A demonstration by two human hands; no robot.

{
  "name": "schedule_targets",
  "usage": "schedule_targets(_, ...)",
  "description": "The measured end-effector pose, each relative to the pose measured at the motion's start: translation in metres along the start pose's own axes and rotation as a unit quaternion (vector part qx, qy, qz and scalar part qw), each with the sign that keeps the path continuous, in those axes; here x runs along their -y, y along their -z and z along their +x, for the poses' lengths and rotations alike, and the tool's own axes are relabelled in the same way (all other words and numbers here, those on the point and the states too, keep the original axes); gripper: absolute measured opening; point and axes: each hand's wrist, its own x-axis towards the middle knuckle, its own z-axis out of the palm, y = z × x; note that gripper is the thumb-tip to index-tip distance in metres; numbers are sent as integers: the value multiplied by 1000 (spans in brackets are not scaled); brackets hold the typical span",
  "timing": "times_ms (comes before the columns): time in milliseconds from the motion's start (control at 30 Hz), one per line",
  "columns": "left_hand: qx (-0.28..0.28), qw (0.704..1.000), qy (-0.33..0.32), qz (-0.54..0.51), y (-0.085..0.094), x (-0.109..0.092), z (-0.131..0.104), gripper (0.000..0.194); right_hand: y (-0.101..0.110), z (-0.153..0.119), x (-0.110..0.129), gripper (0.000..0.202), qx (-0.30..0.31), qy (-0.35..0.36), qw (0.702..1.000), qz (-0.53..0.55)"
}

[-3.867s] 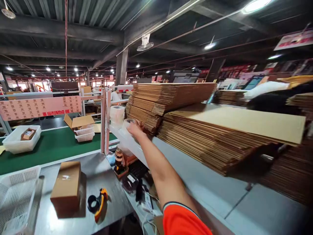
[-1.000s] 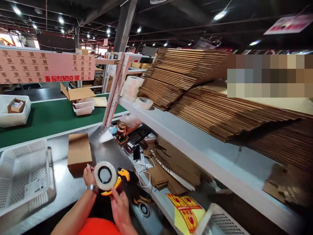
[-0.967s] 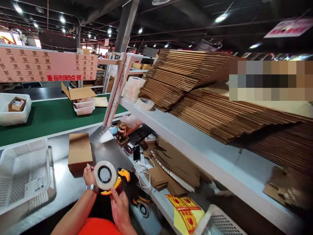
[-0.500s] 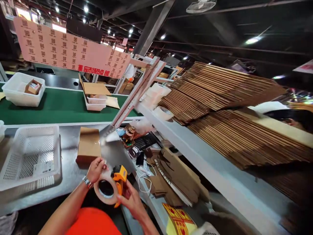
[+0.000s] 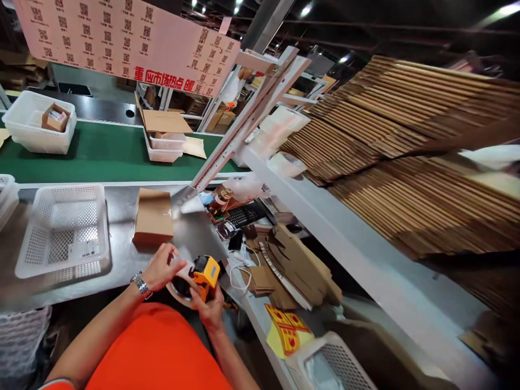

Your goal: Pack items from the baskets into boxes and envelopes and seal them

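My right hand (image 5: 212, 310) is closed around the handle of an orange and black tape dispenser (image 5: 210, 270). On the dispenser sits a wide roll of clear tape (image 5: 177, 298), partly hidden by my hands. With finger and thumb, my left hand (image 5: 161, 266) pinches the loose tape (image 5: 186, 261) beside the dispenser's black head. Just beyond my left hand, a closed cardboard box (image 5: 153, 216) stands on the metal table (image 5: 122, 238).
Left of the box is a white perforated basket (image 5: 60, 265) with a label in it. A green conveyor (image 5: 105, 157) carries more baskets behind. To the right, a grey shelf (image 5: 325, 211) holds stacked flat cartons (image 5: 439, 200) and tape rolls (image 5: 280, 130).
My view has tilted down. Both hands, with the dispenser, have come closer together and the tape roll has turned; my left hand still grips the tape.
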Motion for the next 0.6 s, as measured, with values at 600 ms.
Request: schedule_targets(600, 33, 973, -229, -18, -19, -60, -1, 27, 30, 6, -47, 47, -61, 63, 993, -83)
